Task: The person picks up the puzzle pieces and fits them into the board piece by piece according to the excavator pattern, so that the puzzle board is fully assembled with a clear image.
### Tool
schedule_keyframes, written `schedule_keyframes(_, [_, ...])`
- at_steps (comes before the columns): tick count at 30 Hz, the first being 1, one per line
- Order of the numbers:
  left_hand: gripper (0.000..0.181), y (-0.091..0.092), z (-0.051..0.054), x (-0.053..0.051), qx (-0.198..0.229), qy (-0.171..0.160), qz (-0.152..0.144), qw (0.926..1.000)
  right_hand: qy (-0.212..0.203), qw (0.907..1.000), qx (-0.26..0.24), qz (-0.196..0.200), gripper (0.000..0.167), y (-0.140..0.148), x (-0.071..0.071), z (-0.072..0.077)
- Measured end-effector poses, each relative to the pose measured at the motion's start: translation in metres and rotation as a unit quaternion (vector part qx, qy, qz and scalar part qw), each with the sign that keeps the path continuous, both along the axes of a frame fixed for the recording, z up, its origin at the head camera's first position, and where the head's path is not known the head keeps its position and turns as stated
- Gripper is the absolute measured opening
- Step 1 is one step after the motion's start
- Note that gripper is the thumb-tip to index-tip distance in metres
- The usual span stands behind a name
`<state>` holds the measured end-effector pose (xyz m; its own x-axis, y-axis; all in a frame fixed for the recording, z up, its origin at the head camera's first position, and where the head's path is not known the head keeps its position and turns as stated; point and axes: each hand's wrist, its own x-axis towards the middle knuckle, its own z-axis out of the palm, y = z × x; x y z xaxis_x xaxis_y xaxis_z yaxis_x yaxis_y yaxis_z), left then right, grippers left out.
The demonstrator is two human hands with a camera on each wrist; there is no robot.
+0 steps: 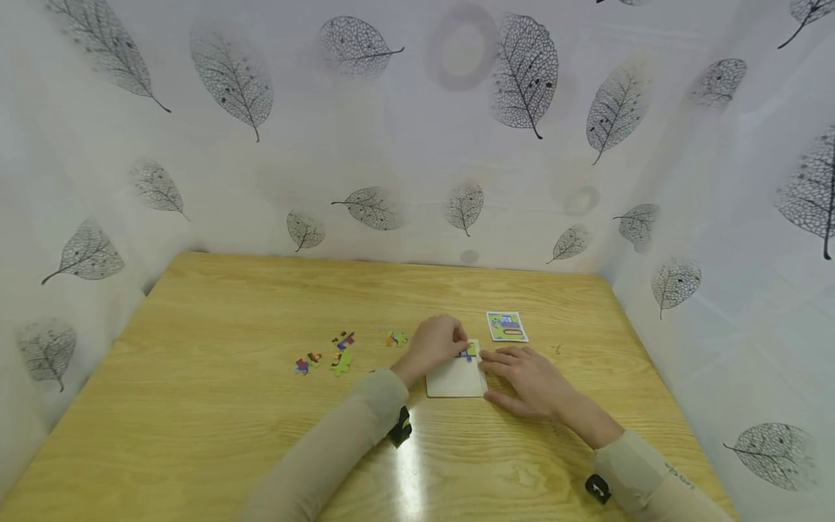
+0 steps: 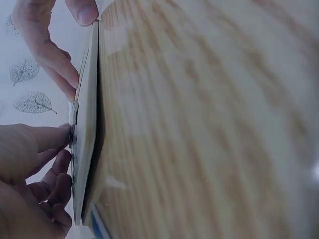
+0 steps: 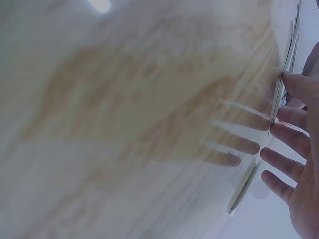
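A pale square board [image 1: 452,383] lies on the wooden table, with a few green and purple jigsaw pieces [image 1: 469,353] at its upper right corner. Over that corner, my left hand [image 1: 435,344] pinches a jigsaw piece against the board. The left wrist view shows its thumb and fingertips [image 2: 64,130] at a thin dark piece on the board's face; the picture on it is hidden. Along the board's right edge rests my right hand [image 1: 530,380], fingers extended. In the right wrist view its fingertips [image 3: 279,130] touch or nearly touch the board's rim.
Several loose jigsaw pieces [image 1: 341,362] lie left of the board, one small group [image 1: 396,338] nearer the left hand. A printed picture card [image 1: 507,327] lies behind the board to the right. A leaf-patterned curtain [image 1: 417,145] surrounds the table's back and sides.
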<state>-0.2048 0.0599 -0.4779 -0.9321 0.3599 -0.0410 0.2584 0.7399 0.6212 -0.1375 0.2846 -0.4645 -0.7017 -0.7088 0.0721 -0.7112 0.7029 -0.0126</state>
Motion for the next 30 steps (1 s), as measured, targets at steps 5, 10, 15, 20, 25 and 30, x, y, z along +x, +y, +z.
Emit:
schedule_keyframes(5, [0.011,-0.004,-0.002,-0.001,0.0,0.011,-0.027,0.9996,0.001,1.0,0.003,0.001,0.051,0.001,-0.001,-0.001])
schedule_keyframes(10, [0.018,-0.01,0.001,0.001,-0.007,0.012,-0.059,0.9982,0.007,1.0,0.0,0.006,0.051,0.001,-0.001,-0.001])
schedule_keyframes(15, [0.02,-0.013,0.003,0.001,-0.021,0.014,-0.075,0.9968,0.007,1.0,0.003,0.005,0.051,0.001,-0.001,-0.002])
schedule_keyframes(20, [0.02,-0.014,0.001,0.0,-0.017,0.015,-0.078,0.9967,0.0,1.0,0.0,0.003,0.051,0.002,-0.002,-0.002])
schedule_keyframes(25, [0.019,-0.014,0.001,0.001,-0.01,0.016,-0.076,0.9969,0.004,1.0,0.001,0.002,0.05,0.002,-0.002,-0.003])
schedule_keyframes(30, [0.018,-0.015,0.002,0.001,-0.02,0.022,-0.08,0.9964,0.004,1.0,0.001,0.0,0.051,0.001,-0.001,-0.002])
